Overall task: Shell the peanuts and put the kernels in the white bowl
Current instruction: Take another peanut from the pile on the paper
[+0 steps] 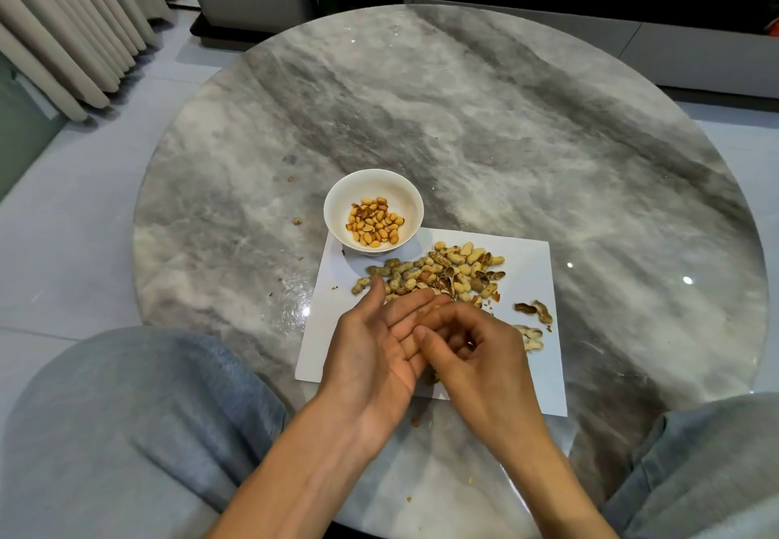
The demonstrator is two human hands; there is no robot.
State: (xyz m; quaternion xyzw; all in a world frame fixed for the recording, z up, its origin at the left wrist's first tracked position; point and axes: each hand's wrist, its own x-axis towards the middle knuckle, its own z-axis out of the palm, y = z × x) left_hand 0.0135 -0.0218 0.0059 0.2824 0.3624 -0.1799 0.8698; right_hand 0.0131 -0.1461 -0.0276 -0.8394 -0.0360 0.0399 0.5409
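Note:
A white bowl (337, 210) with several golden kernels (374, 221) stands at the far left corner of a white paper sheet (527, 365). A heap of unshelled peanuts and broken shells (438, 273) lies on the sheet just beyond my hands. My left hand (375, 353) is held palm up with fingers straight over the sheet's near part. My right hand (476, 353) has its fingers curled against the left hand's fingers. Whether they pinch anything is hidden.
Empty shell halves (533, 311) and pale shells (532, 338) lie at the sheet's right side. Crumbs of skin are scattered on the round grey marble table (463, 117). My knees in grey trousers (126, 412) flank the near table edge.

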